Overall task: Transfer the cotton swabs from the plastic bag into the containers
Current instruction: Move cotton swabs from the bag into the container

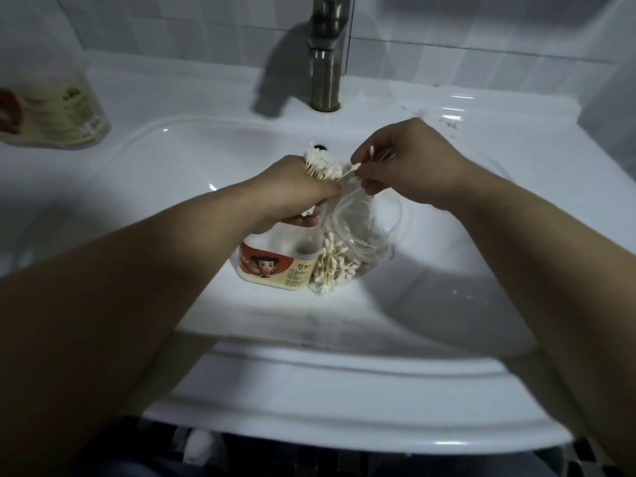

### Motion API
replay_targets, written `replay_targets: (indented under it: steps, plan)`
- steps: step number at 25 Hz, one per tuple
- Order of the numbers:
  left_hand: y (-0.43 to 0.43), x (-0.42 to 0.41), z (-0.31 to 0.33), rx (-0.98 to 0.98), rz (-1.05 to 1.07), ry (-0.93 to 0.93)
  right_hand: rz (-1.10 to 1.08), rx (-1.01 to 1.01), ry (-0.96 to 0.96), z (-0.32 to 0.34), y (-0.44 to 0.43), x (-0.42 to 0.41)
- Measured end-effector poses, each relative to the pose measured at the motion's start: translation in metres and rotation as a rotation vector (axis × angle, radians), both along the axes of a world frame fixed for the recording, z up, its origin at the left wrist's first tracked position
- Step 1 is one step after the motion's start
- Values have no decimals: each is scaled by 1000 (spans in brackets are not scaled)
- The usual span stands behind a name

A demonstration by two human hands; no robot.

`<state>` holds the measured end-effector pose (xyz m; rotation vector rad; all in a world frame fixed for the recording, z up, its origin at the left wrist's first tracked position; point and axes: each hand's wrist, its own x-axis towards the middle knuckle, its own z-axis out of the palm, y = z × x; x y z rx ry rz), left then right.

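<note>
Over a white sink (344, 390), a thick bundle of cotton swabs (321, 165), too many to count, is gripped in the left hand (296, 191), whose fingers are curled tight around the sticks. A few loose swabs (358, 165) are pinched in the right hand (409, 163). Below, more are seen inside one clear plastic bag (361, 232), which lies in the basin touching a labelled container (272, 266) partly hidden by the left wrist. A second container (51, 111), blurred and cut off, is set at far left. One steel faucet (325, 63) is mounted before a grey tiled wall (481, 25).
</note>
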<state>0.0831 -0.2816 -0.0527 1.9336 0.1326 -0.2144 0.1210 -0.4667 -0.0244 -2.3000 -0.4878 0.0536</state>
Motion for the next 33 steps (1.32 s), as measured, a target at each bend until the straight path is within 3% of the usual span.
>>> replay_targets:
  steps: [6, 12, 18, 23, 29, 33]
  plan:
    - [-1, 0, -2, -120, -37, -17, 58, 58, 129, -8, 8, -5]
    - [-1, -2, 1, -105, -43, -12, -16, 142, 146, -10, 8, 1]
    - [-3, -3, 5, -120, 53, 30, -154, 337, 191, -9, 4, 8]
    - [-2, 0, 0, -178, 70, 18, -129, 559, 377, -9, 10, 4]
    - [-6, -4, 2, -269, -25, 9, 18, 326, 409, -14, 16, -3]
    - [-5, -4, 4, -260, 2, -12, 69, 326, 484, -14, 22, -10]
